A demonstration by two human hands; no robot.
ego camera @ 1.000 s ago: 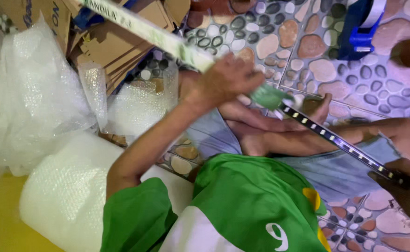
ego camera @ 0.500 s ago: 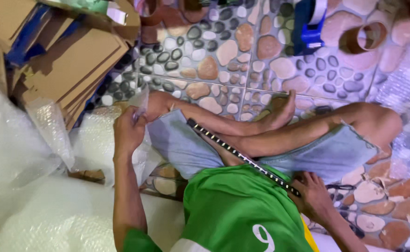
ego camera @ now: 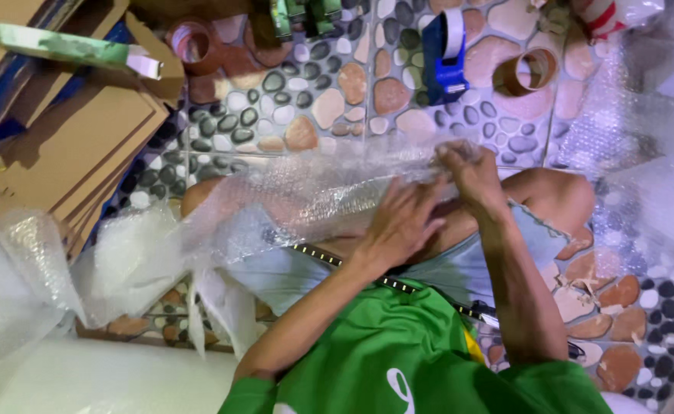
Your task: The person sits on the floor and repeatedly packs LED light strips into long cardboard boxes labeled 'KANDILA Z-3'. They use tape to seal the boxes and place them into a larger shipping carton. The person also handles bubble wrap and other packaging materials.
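Observation:
I sit on the floor with a clear sheet of bubble wrap (ego camera: 298, 201) drawn across my lap. My left hand (ego camera: 400, 224) lies on the sheet's right part, with its fingers curled onto the wrap. Just beyond it, my right hand (ego camera: 467, 170) pinches the sheet's far right edge. A long thin black strip with pale dots (ego camera: 387, 282) lies slantwise over my thighs. Its left part is under the wrap and its right end runs past my right forearm.
A blue tape dispenser (ego camera: 444, 55) and a brown tape roll (ego camera: 525, 73) stand on the pebble tiles ahead, with another roll (ego camera: 191, 42) at top left. Flat cardboard (ego camera: 68, 146) and a long green-white box (ego camera: 60, 47) lie left. A bubble wrap roll (ego camera: 99, 377) sits at lower left.
The long box has left my left hand and lies at the upper left. My right hand has let go of the strip. Both hands are now on bubble wrap pulled across my lap.

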